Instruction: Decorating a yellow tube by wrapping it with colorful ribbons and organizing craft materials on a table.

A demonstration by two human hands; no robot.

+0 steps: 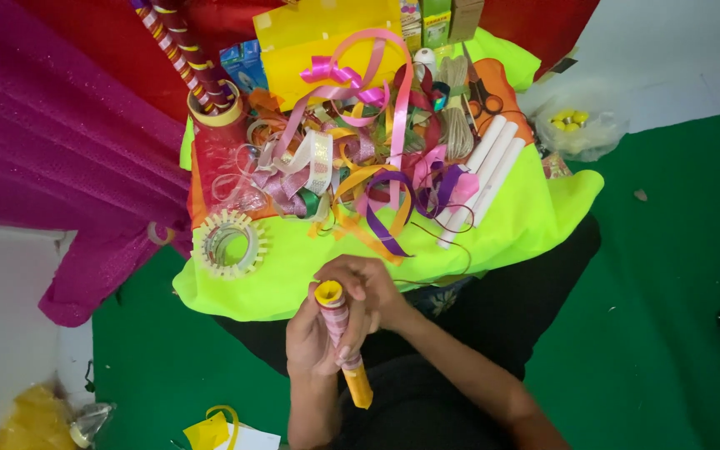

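My left hand (314, 337) grips a yellow tube (357, 385) partly wrapped in pink patterned ribbon, held upright over my lap. My right hand (374, 287) curls over the tube's upper part, fingers touching the wrapped section near its open yellow top (328, 293). Just beyond the hands lies a neon yellow cloth (535, 221) piled with loose ribbons (360, 158) in pink, purple, orange and silver.
A tape ring (228, 243) sits on the cloth's left edge. White rolled tubes (485, 171), twine, scissors (481, 92), a striped stick in a roll (197, 71) and a yellow bag (310, 37) lie farther back. Magenta fabric hangs left; green floor surrounds; a plastic bag (581, 129) sits right.
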